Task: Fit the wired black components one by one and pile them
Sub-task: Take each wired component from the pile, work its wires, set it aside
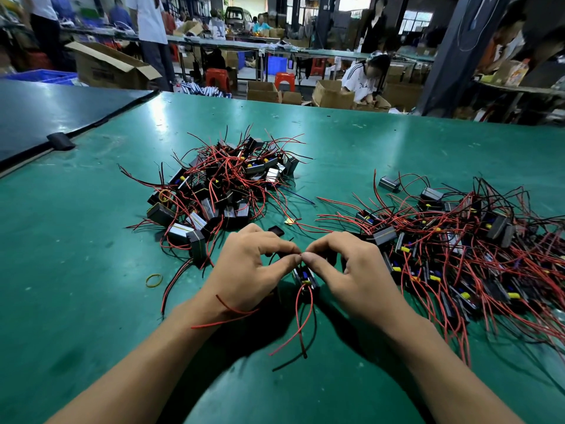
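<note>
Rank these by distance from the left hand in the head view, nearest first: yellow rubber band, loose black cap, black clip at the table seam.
1. Loose black cap, just beyond the left hand.
2. Yellow rubber band, on its left.
3. Black clip, far left.

A green worktop [397, 142] fills the foreground, scuffed and glossy with streaks of overhead light. At its far left corner a dark blue table [46, 117] butts against it. Beyond the far edge stand open cardboard boxes [104, 68], red stools [217, 77], blue crates [276, 64] and a long bench [324, 52]. A dark pillar [443, 56] rises at the far right beside cluttered shelving [519, 87]. Bright windows [417, 19] line the back wall. A seated person [362, 82] in a white shirt bends over boxes.
</note>
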Available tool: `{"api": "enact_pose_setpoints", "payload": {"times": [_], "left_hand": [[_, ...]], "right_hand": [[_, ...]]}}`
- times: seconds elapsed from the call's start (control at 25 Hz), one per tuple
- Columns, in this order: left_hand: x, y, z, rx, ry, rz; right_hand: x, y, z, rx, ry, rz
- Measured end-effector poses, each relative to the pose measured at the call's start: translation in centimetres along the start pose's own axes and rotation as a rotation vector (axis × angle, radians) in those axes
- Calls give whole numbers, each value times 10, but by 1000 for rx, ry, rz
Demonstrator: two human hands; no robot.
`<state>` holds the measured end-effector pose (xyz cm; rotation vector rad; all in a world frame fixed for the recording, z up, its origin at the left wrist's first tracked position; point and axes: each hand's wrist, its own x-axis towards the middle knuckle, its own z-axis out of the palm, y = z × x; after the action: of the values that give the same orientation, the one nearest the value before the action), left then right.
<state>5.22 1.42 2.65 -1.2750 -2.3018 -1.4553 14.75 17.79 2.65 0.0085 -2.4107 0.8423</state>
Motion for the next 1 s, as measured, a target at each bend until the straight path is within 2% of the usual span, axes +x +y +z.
{"api": "enact_pose_setpoints", "payload": {"times": [0.12, 0.24, 0.32, 0.36, 0.56, 0.68, 0.88, 0.96, 1.0], "left_hand": [[0, 4, 0, 147, 16, 75], [-1, 7, 0, 232, -9, 132], [-1, 6, 1, 206, 3, 107], [-1, 5, 1, 167, 18, 71], [1, -1, 2, 15, 20, -39], [1, -1, 2, -18, 1, -50], [2, -1, -1, -28, -17, -42], [2, 0, -1, 16, -9, -13], [2, 2, -1, 61, -4, 10]], "right_hand": [[3, -9, 2, 131, -53, 231], [9, -8, -1, 364, -157, 521], [9, -7, -6, 474, -235, 588], [7, -5, -8, 467, -241, 540], [5, 8, -10, 105, -47, 5], [3, 13, -5, 16, -30, -147], [2, 11, -8, -88, 10, -216], [2, 6, -3, 1, -5, -75], [2, 3, 0, 97, -32, 66]]}}
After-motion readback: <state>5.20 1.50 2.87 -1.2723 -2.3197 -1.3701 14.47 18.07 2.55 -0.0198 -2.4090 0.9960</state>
